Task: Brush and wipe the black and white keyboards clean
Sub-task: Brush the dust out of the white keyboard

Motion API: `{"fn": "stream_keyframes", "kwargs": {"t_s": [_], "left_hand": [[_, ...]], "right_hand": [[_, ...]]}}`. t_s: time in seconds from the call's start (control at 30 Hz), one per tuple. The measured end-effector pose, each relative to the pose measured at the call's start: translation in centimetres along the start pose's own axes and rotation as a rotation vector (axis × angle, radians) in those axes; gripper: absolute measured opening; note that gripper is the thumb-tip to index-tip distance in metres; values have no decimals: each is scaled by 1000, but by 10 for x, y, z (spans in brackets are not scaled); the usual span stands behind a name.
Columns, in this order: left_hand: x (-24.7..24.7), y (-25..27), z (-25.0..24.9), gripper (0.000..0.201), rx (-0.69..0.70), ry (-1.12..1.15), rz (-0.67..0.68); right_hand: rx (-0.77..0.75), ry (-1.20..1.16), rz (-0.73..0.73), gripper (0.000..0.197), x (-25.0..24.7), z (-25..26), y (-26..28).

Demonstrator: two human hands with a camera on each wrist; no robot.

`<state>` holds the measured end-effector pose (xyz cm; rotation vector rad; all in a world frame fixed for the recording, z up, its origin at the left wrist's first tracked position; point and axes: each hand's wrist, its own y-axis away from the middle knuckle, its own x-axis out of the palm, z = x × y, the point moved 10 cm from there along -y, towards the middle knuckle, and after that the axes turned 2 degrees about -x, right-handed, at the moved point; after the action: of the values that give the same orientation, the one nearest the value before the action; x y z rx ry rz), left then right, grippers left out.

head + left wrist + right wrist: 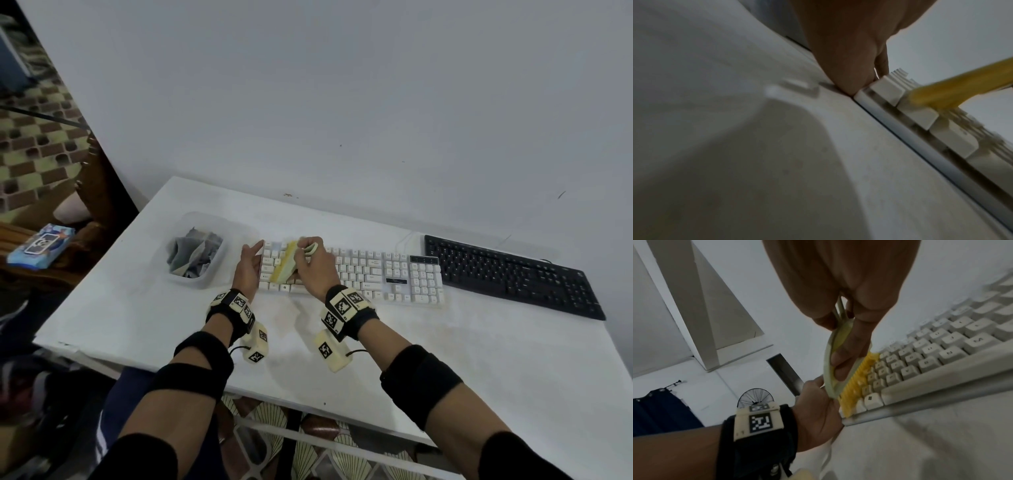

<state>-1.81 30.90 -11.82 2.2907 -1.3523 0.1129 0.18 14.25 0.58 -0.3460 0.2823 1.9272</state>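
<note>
A white table (445,359) stands against a plain pale wall (342,85). The table top has a few faint marks and stains. To the left of the table, the floor (30,144) has a brown and cream tile pattern, and a blue packet (41,247) with a picture on it lies on something brown there. The writing on the packet is too small to read. In the right wrist view a round black fan (755,397) and a dark curtain (663,410) show far off in the room.

The white keyboard (376,274) lies in the middle of the table. The black keyboard (510,274) lies just beside it on the right. A clear plastic tub (219,236) with grey cloths (193,255) in it sits near the left end of the white keyboard.

The right hand (313,270) grips the pale green handle of a brush (284,263), with the fingers curled through it. The yellow bristles (857,382) sit on the keys at the left end of the white keyboard. The left hand (248,269) has its fingers mostly straight and presses against the left edge of the white keyboard.

Letters such as N and M show on the white keys. The small black label on the white keyboard cannot be read. Both wrists wear black bands with black and white square code tags (342,305).
</note>
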Motion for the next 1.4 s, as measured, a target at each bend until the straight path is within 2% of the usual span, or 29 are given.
{"fn": "stream_keyframes", "kwargs": {"t_s": [0.17,0.3,0.37,0.5,0.6,0.67,0.8,0.9,1.03,1.23,1.4], "left_hand": [[-3,-2,4,66,-27,26,-8],[-3,-3,2,71,-21,24,11],[-4,-2,2,72,-17,22,12],[-3,-2,2,72,-20,39,16],[-2,-2,1,71,-26,47,14],[-3,-3,3,72,-27,46,19],[-3,-5,3,75,-10,7,33],[-4,-5,5,74,-23,-7,23],[-6,-8,8,74,-32,18,17],[-3,-4,5,74,-24,-26,24],[-6,-7,7,72,-18,-19,6]], "right_hand": [[59,-29,93,7,-4,-2,2],[19,-77,-29,7,-30,10,-12],[-39,-48,-34,9,-26,16,-16],[-68,82,115,9,3,7,-8],[-5,28,187,7,7,2,-5],[-2,-4,145,7,-5,6,-11],[-109,17,40,15,-16,20,-23],[-111,106,120,13,7,10,-17],[-48,87,223,5,16,7,-13],[-160,133,86,6,2,26,-29],[-68,119,177,7,18,14,-23]]}}
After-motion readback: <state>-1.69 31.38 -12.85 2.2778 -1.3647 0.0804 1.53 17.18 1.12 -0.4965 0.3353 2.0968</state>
